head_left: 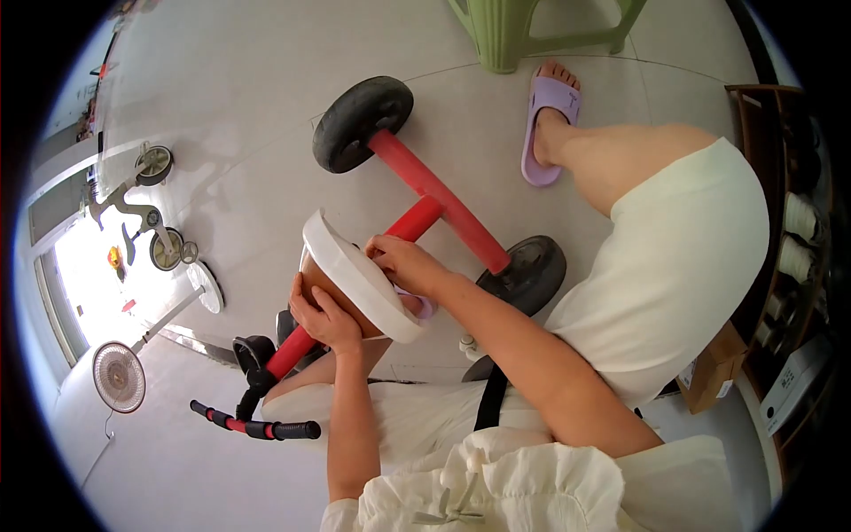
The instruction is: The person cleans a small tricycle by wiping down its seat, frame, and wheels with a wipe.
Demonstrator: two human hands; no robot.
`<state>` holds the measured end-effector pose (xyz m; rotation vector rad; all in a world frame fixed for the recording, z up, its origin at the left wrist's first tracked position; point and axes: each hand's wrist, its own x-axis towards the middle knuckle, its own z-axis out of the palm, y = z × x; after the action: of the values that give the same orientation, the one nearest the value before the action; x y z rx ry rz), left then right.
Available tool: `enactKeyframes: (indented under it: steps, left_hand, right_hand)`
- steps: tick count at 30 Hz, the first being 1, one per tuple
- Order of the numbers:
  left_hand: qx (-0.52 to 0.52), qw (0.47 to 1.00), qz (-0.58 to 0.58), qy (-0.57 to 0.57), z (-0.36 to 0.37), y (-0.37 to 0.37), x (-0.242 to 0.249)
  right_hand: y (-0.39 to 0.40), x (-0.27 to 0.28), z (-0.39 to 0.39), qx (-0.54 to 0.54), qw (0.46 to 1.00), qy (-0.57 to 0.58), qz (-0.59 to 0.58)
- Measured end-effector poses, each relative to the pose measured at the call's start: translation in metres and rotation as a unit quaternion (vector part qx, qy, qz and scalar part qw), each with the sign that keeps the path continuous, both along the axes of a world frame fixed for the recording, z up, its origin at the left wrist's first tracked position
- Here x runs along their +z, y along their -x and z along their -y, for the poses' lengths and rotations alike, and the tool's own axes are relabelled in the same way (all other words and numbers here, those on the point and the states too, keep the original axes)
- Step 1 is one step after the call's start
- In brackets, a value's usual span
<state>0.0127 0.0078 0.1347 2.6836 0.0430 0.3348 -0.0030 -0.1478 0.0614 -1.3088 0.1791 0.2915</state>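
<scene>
The person's left hand [328, 317] is spread, fingers slightly bent | left wrist [349, 353] sits just below those fingers; left forearm [355, 412] runs down from them | right hand [408, 264] is near the left fingers, above-right, its fingers curled | right forearm [501, 324] slants down-right from these

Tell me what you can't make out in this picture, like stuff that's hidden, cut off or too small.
All in the head view:
- What the fingertips of the right hand touch on the white seat: hidden by the curled fingers.
- Second purple slipper: mostly hidden behind the seat.
- Green stool: top cut off by the upper edge.
- Bright doorway: detail lost in glare.
- White box: print too small.
</scene>
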Motion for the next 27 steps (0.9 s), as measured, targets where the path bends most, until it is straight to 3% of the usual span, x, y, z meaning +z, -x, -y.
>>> enactKeyframes:
  steps: [3, 5, 6, 8, 11, 15, 17, 18, 21, 24, 26, 27]
  left_hand:
    - [-0.002, 1.000, 0.006, 0.007, 0.001, 0.000, 0.000]
    - [-0.011, 1.000, 0.008, 0.007, 0.001, 0.000, 0.001]
    - [-0.010, 1.000, 0.008, 0.007, 0.001, 0.000, 0.001]
    - [-0.008, 1.000, 0.006, 0.012, 0.001, 0.000, 0.001]
    - [-0.015, 1.000, 0.007, 0.018, 0.000, 0.000, 0.000]
    - [-0.015, 1.000, 0.006, 0.008, 0.003, 0.000, 0.003]
    - [-0.017, 1.000, 0.001, 0.000, 0.002, 0.000, 0.002]
    - [-0.016, 1.000, 0.000, -0.001, 0.002, 0.000, 0.002]
    - [-0.015, 1.000, -0.003, -0.011, 0.004, 0.001, 0.005]
    - [-0.011, 1.000, 0.001, 0.001, 0.006, 0.000, 0.004]
    - [-0.023, 1.000, 0.005, 0.006, 0.005, 0.002, 0.005]
    - [-0.021, 1.000, 0.005, 0.006, 0.005, 0.003, 0.006]
  right_hand:
    - [0.009, 0.018, 0.016, 0.008, 0.993, -0.063, -0.104]
    - [0.020, -0.003, 0.006, 0.007, 0.997, 0.081, -0.008]
    - [0.028, -0.013, 0.004, 0.008, 0.997, 0.081, -0.008]
    - [0.039, -0.022, 0.007, -0.070, 0.938, 0.302, 0.156]
    - [0.027, -0.007, 0.007, -0.162, 0.952, 0.232, 0.120]
    - [0.014, 0.001, 0.004, -0.080, 0.962, 0.215, 0.148]
    - [0.014, -0.007, 0.010, -0.095, 0.907, 0.322, 0.255]
    - [0.011, -0.015, 0.014, -0.094, 0.907, 0.320, 0.255]
    - [0.005, -0.022, 0.023, -0.074, 0.910, 0.351, 0.210]
    - [0.003, -0.021, 0.028, -0.145, 0.938, 0.289, 0.126]
    - [0.002, -0.027, 0.028, -0.413, 0.882, 0.216, -0.073]
    - [0.007, -0.030, 0.026, -0.411, 0.883, 0.216, -0.072]
